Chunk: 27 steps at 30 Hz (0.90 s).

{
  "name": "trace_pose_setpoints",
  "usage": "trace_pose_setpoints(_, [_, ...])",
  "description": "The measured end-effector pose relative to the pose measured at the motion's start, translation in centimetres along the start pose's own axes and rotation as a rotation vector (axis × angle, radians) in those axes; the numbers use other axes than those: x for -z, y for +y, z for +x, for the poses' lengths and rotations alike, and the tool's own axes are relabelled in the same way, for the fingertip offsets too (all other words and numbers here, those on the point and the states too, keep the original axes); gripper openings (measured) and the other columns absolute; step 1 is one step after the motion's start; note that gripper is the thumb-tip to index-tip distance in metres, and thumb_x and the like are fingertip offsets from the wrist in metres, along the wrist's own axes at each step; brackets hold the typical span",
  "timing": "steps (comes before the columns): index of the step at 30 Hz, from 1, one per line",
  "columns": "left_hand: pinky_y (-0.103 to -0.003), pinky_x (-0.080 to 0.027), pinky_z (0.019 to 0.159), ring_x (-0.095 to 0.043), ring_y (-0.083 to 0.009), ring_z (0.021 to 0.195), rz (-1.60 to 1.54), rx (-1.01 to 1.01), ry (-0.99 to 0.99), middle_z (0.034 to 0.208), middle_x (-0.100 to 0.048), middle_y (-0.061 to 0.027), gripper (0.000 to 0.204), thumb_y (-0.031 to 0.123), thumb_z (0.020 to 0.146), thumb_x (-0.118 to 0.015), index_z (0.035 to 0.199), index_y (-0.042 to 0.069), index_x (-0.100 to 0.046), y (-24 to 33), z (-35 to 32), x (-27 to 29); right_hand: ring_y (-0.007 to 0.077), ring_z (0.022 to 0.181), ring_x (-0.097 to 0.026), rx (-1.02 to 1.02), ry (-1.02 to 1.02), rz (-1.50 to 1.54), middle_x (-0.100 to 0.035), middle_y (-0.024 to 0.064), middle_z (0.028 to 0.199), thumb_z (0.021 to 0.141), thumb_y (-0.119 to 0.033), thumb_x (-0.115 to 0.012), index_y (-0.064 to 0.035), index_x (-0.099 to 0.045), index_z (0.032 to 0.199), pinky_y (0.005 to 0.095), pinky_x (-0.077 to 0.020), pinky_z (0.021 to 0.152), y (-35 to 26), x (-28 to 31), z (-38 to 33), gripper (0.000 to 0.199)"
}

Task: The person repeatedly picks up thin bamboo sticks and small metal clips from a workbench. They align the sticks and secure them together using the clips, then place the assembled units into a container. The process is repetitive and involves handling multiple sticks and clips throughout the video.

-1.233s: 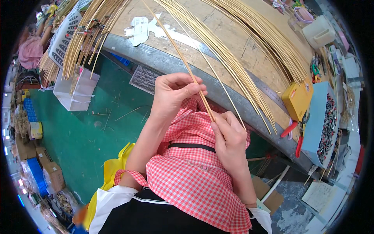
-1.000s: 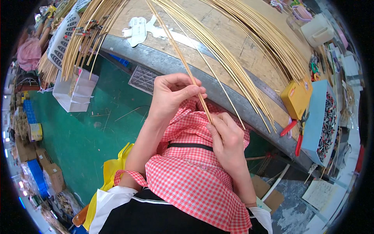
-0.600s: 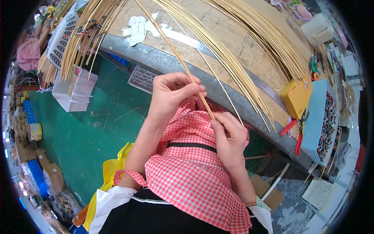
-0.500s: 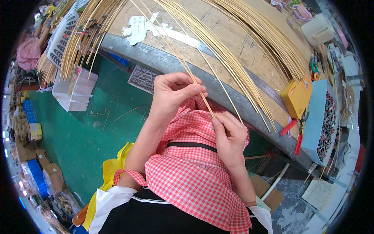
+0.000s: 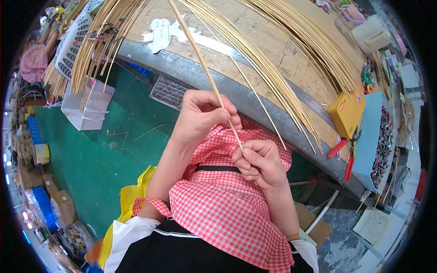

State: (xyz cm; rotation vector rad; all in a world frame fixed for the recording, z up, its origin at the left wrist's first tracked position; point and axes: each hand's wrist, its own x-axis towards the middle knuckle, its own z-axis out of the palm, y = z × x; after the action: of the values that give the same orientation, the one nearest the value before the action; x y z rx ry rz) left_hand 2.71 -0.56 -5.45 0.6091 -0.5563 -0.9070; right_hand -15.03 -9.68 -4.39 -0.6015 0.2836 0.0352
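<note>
There are two grips (image 5: 200, 113) (image 5: 266, 161), one apron (image 5: 223, 204), one jug (image 5: 371, 35).

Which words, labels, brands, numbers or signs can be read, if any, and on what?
None readable enough to quote.
Yellow box: small printed patch, too small to read.
Ruler: scale marks, figures too small to read.
Sheet at lower right: faint writing, too blurred.
Yellow-and-white carton at far left: print, too small.
Stick in the hands: no text visible.
</note>
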Motion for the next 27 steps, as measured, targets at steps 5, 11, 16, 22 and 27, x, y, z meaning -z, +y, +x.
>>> trace_pose_setpoints(5, [-0.035,-0.058,0.061,-0.066,-0.0208,0.067,0.188,0.000,0.114,0.074,-0.064,-0.0109,0.017,0.009,0.078,-0.074,0.084,-0.003,-0.064,0.4,0.2,-0.7,0.0048,0.051,-0.043,0.319,0.325,-0.471,-0.055,0.0045,0.072,0.094,-0.006,-0.052,0.0073,-0.061,0.103,0.0177,-0.0315,0.043,0.9,-1.7,0.5,0.019])
trace_pose_setpoints(11, [-0.036,-0.060,0.064,-0.068,-0.0214,0.070,0.230,-0.022,0.126,0.076,-0.066,-0.0130,0.013,0.004,0.079,-0.071,0.086,-0.005,-0.064,0.3,0.3,-0.7,0.0058,0.051,-0.047,0.448,0.396,-0.647,-0.059,0.0062,0.074,0.094,-0.003,-0.053,0.0070,-0.063,0.103,0.0184,-0.0359,0.043,1.3,-1.8,0.5,0.017])
trace_pose_setpoints(16, [-0.036,-0.060,0.067,-0.070,-0.0242,0.073,0.241,0.089,0.222,0.082,-0.068,-0.0176,0.015,0.006,0.084,-0.067,0.092,-0.006,-0.065,0.6,0.2,-1.4,0.0083,0.052,-0.050,0.432,0.393,-0.503,-0.060,0.0076,0.075,0.094,-0.003,-0.052,0.0073,-0.063,0.102,0.0190,-0.0406,0.045,1.1,-1.5,0.6,0.017])
trace_pose_setpoints(22, [-0.034,-0.060,0.064,-0.070,-0.0246,0.073,0.298,0.039,0.249,0.080,-0.069,-0.0175,0.016,0.009,0.084,-0.067,0.092,-0.005,-0.066,-0.2,0.4,-0.6,0.0136,0.066,-0.057,0.761,0.546,-0.865,-0.061,0.0098,0.083,0.090,0.000,-0.056,0.0065,-0.064,0.097,0.0233,-0.0452,0.057,1.3,-1.1,1.6,0.012])
trace_pose_setpoints(27, [-0.033,-0.059,0.062,-0.070,-0.0248,0.072,0.290,0.033,0.238,0.080,-0.068,-0.0169,0.014,0.008,0.083,-0.068,0.090,-0.004,-0.066,0.1,0.3,-0.2,0.0174,0.071,-0.057,0.831,0.578,-1.118,-0.059,0.0101,0.082,0.085,0.003,-0.060,0.0041,-0.065,0.093,0.0273,-0.0444,0.062,0.3,-0.7,1.0,0.010])
